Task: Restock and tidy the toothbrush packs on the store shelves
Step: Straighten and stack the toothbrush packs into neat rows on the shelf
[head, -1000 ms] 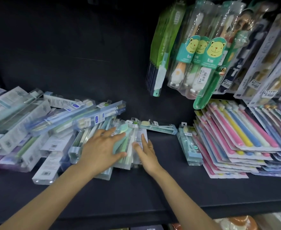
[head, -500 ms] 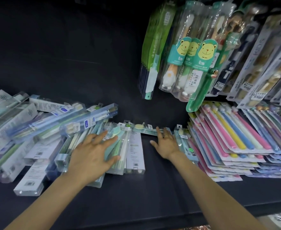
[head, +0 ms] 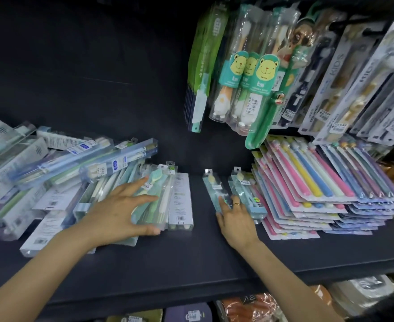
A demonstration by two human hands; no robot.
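Observation:
My left hand (head: 119, 209) lies spread on a clear pack of green and white toothbrushes (head: 158, 201), fingers on top and thumb at its near edge. My right hand (head: 236, 216) rests with straight fingers on a slim teal toothbrush pack (head: 213, 189) that lies lengthwise on the black shelf (head: 191, 263). A second teal pack (head: 244, 189) lies just right of it, against my ring finger. A white-backed pack (head: 180, 201) sits between my hands.
A loose heap of clear boxed toothbrushes (head: 51, 177) fills the shelf's left. A neat stack of colourful multi-brush cards (head: 319, 189) sits at right. Bear-print kids' brushes (head: 251, 89) and other packs hang above. Goods show on the shelf below.
My right hand left the middle packs and moved right to the slim teal pack, which now lies lengthwise instead of crosswise. My left hand stayed on its pack.

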